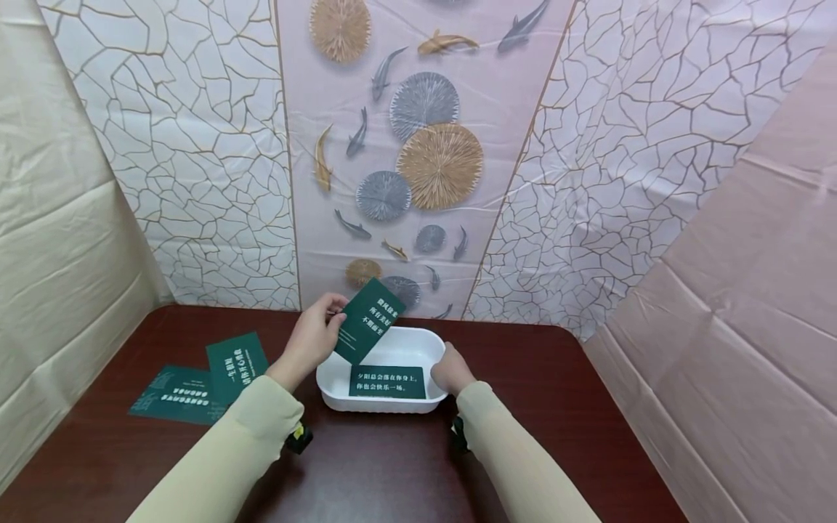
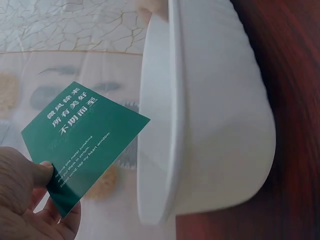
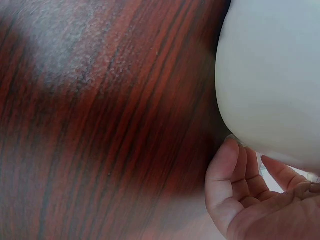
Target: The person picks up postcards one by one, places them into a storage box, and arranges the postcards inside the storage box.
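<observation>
My left hand (image 1: 312, 335) pinches a green card (image 1: 370, 319) by its lower left edge, thumb on the printed face. The card tilts over the left back part of a white plastic basin (image 1: 333, 402). In the left wrist view, the same card (image 2: 82, 145) shows white Chinese lines and smaller English text. Inside the basin another green card (image 1: 387, 383) leans with its print facing me. My right hand (image 1: 453, 370) grips the basin's right end, and the right wrist view shows its fingers (image 3: 220, 190) curled against the basin's outer wall (image 3: 275, 75).
On the table's left, a green card (image 1: 237, 363) overlaps another green card (image 1: 173, 396), partly behind my left sleeve (image 1: 251, 421). The dark red wooden table (image 1: 523, 407) ends at a patterned cloth backdrop (image 1: 418, 218). Plain cloth hangs along both sides.
</observation>
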The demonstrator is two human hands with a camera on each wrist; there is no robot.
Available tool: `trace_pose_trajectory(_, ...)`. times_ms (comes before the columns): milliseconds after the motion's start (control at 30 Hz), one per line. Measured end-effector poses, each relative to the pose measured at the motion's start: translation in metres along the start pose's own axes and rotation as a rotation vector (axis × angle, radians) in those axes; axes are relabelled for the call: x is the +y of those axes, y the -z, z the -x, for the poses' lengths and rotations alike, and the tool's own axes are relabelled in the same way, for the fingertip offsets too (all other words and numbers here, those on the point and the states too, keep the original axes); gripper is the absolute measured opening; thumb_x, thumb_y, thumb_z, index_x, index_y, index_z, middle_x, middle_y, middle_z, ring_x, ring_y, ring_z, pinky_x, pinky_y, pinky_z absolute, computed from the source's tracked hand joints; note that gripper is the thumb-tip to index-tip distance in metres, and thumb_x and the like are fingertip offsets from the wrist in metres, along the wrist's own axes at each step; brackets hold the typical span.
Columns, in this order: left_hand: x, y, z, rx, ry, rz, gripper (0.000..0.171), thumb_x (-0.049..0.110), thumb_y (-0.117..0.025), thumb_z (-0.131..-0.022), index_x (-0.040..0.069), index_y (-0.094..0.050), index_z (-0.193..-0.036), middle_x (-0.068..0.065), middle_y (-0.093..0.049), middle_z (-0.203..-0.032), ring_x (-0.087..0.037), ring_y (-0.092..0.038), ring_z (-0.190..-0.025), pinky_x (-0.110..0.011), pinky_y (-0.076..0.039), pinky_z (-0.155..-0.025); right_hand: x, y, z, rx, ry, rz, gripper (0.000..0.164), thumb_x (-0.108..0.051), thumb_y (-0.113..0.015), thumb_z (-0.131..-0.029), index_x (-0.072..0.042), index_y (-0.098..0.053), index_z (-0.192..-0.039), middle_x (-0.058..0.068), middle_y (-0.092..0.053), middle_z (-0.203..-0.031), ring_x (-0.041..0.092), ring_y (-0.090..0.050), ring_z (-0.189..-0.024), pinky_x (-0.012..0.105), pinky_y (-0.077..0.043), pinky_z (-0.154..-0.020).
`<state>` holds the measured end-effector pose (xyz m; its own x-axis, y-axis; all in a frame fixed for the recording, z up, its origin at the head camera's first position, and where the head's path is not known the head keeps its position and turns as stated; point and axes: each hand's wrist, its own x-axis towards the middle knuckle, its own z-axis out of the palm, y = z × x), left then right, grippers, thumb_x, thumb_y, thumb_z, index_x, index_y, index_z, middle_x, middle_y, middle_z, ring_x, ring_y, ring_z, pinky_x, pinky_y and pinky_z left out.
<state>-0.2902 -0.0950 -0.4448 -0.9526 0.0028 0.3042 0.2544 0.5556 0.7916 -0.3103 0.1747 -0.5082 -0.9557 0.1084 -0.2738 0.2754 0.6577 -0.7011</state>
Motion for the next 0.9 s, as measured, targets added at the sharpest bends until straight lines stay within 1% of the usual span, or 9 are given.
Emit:
trace_pose_trajectory(133, 0.000, -0.012, -0.001, -0.047, 0.012, -0.013, 0.018, 0.007, -0.054, -0.099, 0.013, -0.058, -0.116, -0.007, -0.059, -0.100, -0.023, -0.057, -0.085, -0.036, -0.050, -0.071, 0.000, 0.000, 0.000, 0.001, -0.009, 0.001, 0.068, 0.006, -0.052, -0.088, -0.001, -0.025, -0.150, 0.019, -0.041, -0.143, 0.031, -0.045, -0.125, 0.053, -0.039, -0.100)
trace_pose_trajectory(267, -0.001, -0.022, -0.003, -0.132, 0.039, -0.040, 0.016, 0.008, -0.055, -0.099, 0.013, -0.058, -0.114, -0.005, -0.059, -0.100, -0.021, -0.057, -0.086, -0.035, -0.049, -0.071, 0.000, 0.001, 0.000, 0.003, -0.017, 0.008, 0.067, 0.005, -0.053, -0.088, -0.001, -0.026, -0.150, 0.019, -0.043, -0.141, 0.031, -0.046, -0.124, 0.052, -0.040, -0.099)
trace_pose_trajectory(333, -0.002, -0.026, -0.003, -0.177, 0.062, -0.049, 0.015, 0.009, -0.055, -0.099, 0.013, -0.058, -0.113, -0.005, -0.059, -0.099, -0.021, -0.057, -0.086, -0.035, -0.049, -0.070, 0.000, 0.001, -0.001, 0.003, -0.013, 0.011, 0.068, 0.006, -0.053, -0.088, -0.001, -0.026, -0.150, 0.019, -0.044, -0.140, 0.031, -0.046, -0.123, 0.052, -0.041, -0.098)
trace_pose_trajectory(433, -0.004, -0.032, -0.003, -0.220, 0.085, -0.074, 0.014, 0.009, -0.056, -0.098, 0.014, -0.059, -0.111, -0.003, -0.058, -0.099, -0.019, -0.056, -0.083, -0.033, -0.049, -0.068, 0.000, 0.000, -0.002, 0.005, -0.011, 0.009, 0.068, 0.005, -0.053, -0.088, -0.001, -0.026, -0.150, 0.019, -0.044, -0.140, 0.031, -0.047, -0.122, 0.052, -0.041, -0.098)
trace_pose_trajectory(533, -0.009, -0.039, -0.004, -0.234, 0.078, -0.118, 0.014, 0.008, -0.056, -0.098, 0.014, -0.059, -0.110, -0.002, -0.059, -0.098, -0.017, -0.057, -0.083, -0.033, -0.049, -0.069, 0.000, -0.001, -0.003, 0.007, -0.010, 0.006, 0.068, 0.005, -0.053, -0.088, -0.002, -0.026, -0.150, 0.019, -0.043, -0.142, 0.031, -0.046, -0.123, 0.052, -0.041, -0.099)
trace_pose_trajectory(667, -0.015, -0.046, -0.005, -0.247, 0.038, -0.171, 0.015, 0.006, -0.057, -0.097, 0.013, -0.059, -0.110, -0.002, -0.061, -0.098, -0.015, -0.057, -0.085, -0.034, -0.048, -0.073, 0.000, -0.001, -0.001, 0.010, 0.000, 0.005, 0.067, 0.005, -0.052, -0.088, -0.002, -0.026, -0.150, 0.019, -0.042, -0.143, 0.030, -0.046, -0.124, 0.051, -0.040, -0.100)
trace_pose_trajectory(800, -0.015, -0.050, -0.006, -0.308, 0.023, -0.207, 0.022, 0.002, -0.055, -0.096, 0.010, -0.059, -0.116, -0.007, -0.063, -0.108, -0.018, -0.059, -0.097, -0.037, -0.049, -0.080, 0.002, -0.002, -0.001, 0.018, 0.012, 0.003, 0.067, 0.006, -0.053, -0.088, -0.002, -0.028, -0.149, 0.019, -0.044, -0.140, 0.031, -0.047, -0.123, 0.051, -0.042, -0.097)
trace_pose_trajectory(900, -0.015, -0.053, -0.006, -0.361, 0.015, -0.236, 0.032, -0.005, -0.052, -0.094, 0.007, -0.057, -0.123, -0.012, -0.061, -0.118, -0.021, -0.059, -0.106, -0.039, -0.049, -0.083, 0.003, -0.003, -0.002, 0.026, 0.013, 0.004, 0.067, 0.007, -0.054, -0.087, -0.002, -0.028, -0.149, 0.019, -0.045, -0.139, 0.031, -0.048, -0.122, 0.051, -0.043, -0.096)
